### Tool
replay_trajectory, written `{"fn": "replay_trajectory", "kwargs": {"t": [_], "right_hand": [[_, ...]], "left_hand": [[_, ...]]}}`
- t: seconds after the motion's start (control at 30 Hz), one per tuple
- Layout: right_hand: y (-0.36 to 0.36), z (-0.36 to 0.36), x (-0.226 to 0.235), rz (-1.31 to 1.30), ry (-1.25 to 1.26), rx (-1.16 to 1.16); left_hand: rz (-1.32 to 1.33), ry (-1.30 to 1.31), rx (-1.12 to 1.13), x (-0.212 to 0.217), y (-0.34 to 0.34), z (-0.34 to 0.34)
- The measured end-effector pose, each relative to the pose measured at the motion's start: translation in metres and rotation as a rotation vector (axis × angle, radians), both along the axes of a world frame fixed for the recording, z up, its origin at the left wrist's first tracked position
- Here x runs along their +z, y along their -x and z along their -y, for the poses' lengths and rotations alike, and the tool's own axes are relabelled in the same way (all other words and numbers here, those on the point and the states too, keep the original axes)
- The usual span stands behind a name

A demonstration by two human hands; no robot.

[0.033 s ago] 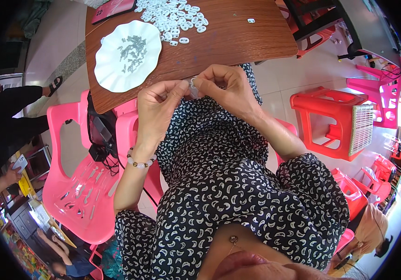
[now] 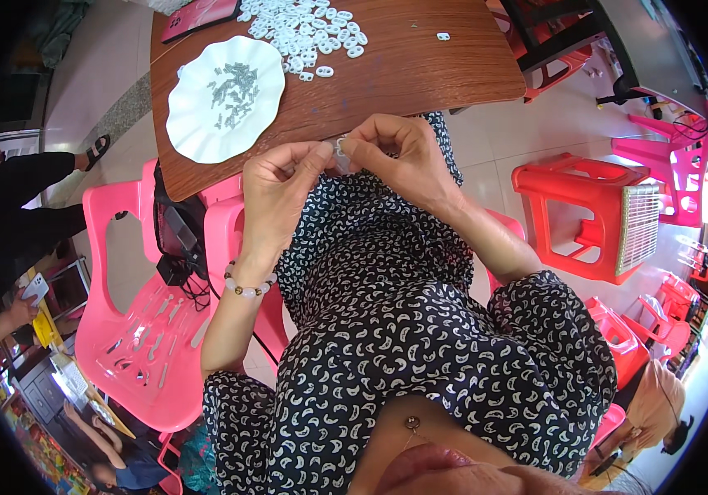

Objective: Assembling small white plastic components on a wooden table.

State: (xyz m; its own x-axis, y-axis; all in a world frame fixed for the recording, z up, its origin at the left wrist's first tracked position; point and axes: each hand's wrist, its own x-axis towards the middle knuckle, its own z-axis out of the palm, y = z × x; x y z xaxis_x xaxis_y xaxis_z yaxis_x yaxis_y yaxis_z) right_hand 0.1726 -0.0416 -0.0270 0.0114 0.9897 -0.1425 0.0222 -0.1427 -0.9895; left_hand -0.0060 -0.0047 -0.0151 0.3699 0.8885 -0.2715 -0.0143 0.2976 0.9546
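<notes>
Just in front of the table's near edge, my left hand (image 2: 281, 177) and my right hand (image 2: 399, 157) meet fingertip to fingertip. Between their pinched thumbs and fingers is a small white plastic piece (image 2: 340, 148), mostly covered by the fingertips. It resembles the white oval two-holed pieces (image 2: 321, 37) heaped at the table's far side. Left of my hands, a white wavy-rimmed plate (image 2: 197, 136) holds many tiny grey pieces (image 2: 237, 92). Whether a grey piece is also between my fingers is too small to tell.
The brown wooden table (image 2: 403, 70) carries a pink phone-like case (image 2: 201, 18) at its far left and one stray white piece (image 2: 443, 36) at right. A pink chair (image 2: 135, 346) with a black bag (image 2: 176, 223) stands left, a red stool (image 2: 580, 210) right. Other people are around.
</notes>
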Motion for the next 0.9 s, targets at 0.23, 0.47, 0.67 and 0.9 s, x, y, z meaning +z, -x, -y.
{"fn": "replay_trajectory", "kwargs": {"t": [0.23, 0.47, 0.67, 0.9], "right_hand": [[0.0, -0.001, 0.0, -0.005, 0.002, 0.003], [-0.003, -0.002, 0.001, -0.06, 0.006, -0.026], [-0.013, -0.003, 0.001, -0.094, 0.016, -0.049], [-0.024, -0.008, 0.0, -0.086, -0.053, -0.155]], "left_hand": [[-0.005, 0.014, 0.005, -0.008, 0.001, -0.001], [0.025, 0.049, 0.046, -0.008, 0.002, -0.004], [-0.176, -0.163, 0.009, -0.006, -0.007, -0.023], [-0.778, -0.866, -0.053, -0.013, -0.028, -0.055]]}}
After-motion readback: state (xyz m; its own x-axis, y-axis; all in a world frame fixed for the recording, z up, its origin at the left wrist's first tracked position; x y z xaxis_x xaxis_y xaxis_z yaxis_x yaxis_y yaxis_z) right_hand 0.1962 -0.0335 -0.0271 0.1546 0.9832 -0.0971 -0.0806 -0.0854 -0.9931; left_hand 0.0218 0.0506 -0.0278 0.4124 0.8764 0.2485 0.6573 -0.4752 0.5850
